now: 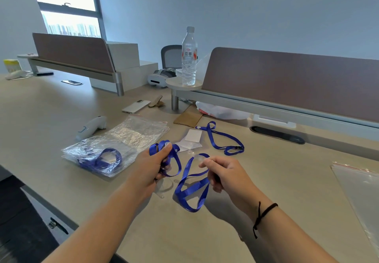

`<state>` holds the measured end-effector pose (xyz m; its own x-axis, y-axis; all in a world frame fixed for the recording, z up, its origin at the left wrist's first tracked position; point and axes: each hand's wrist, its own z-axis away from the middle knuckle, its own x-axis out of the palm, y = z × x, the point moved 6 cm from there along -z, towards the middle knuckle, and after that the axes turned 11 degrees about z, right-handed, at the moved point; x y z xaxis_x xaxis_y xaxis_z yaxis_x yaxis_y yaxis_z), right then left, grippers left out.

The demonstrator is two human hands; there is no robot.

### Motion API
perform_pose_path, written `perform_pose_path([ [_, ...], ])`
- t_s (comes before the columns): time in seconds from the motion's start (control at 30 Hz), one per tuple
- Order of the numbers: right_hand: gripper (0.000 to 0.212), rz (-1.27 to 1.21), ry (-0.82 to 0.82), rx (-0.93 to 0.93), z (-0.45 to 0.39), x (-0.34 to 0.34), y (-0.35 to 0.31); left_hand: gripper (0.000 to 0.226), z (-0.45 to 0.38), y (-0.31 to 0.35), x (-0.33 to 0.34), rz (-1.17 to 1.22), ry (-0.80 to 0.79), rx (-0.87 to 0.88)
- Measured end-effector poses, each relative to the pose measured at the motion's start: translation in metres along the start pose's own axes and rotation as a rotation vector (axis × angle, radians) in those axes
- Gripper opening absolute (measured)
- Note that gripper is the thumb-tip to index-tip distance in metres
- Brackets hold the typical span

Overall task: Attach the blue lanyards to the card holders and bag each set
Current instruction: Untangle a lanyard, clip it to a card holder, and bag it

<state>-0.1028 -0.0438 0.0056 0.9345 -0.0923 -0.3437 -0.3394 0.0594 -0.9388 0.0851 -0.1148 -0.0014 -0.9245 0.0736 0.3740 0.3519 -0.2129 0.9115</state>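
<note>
So the blue lanyard [191, 188] is up off the desk [51, 119], strung between both hands. Left hand [152, 166] has a bunch of loops gripped, right hand [220, 173] is pinching the strap near a clear card holder [198, 157], can't tell if it's clipped on yet. Progress-wise, one bagged set [100, 157] already sits to the left. Another lanyard [223, 139] lies loose further back by some card holders [190, 139], plus empty zip bags [139, 131], so I'd guess plenty is left.
</note>
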Motion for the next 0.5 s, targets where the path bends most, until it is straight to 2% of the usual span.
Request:
perform_pose_path([
  [0.1, 0.025, -0.161, -0.022, 0.061, -0.003, 0.001, 0.005, 0.024, -0.001, 0.0, -0.003, -0.1, -0.012, 0.032],
  [0.2, 0.025, -0.136, 0.048, 0.097, -0.011, -0.002, 0.006, 0.033, -0.001, 0.008, -0.004, -0.336, -0.017, 0.136],
  [0.27, 0.026, 0.074, 0.14, 0.098, -0.022, -0.007, 0.006, 0.04, -0.001, 0.016, -0.002, -0.554, -0.04, 0.208],
  [0.33, 0.043, 0.519, 0.18, 0.078, -0.032, -0.011, 0.002, 0.035, -0.002, 0.023, 0.0, -0.692, -0.055, 0.247],
  [0.4, 0.058, 0.881, 0.199, 0.063, -0.037, -0.012, -0.003, 0.028, 0.0, 0.032, 0.003, -0.708, -0.079, 0.269],
  [0.43, 0.059, 0.935, 0.208, 0.036, -0.038, -0.013, -0.009, 0.029, 0.001, 0.037, 0.006, -0.71, -0.093, 0.275],
  [0.5, 0.057, 0.885, 0.192, -0.059, -0.039, -0.011, -0.026, 0.032, 0.003, 0.048, 0.013, -0.739, -0.151, 0.28],
])
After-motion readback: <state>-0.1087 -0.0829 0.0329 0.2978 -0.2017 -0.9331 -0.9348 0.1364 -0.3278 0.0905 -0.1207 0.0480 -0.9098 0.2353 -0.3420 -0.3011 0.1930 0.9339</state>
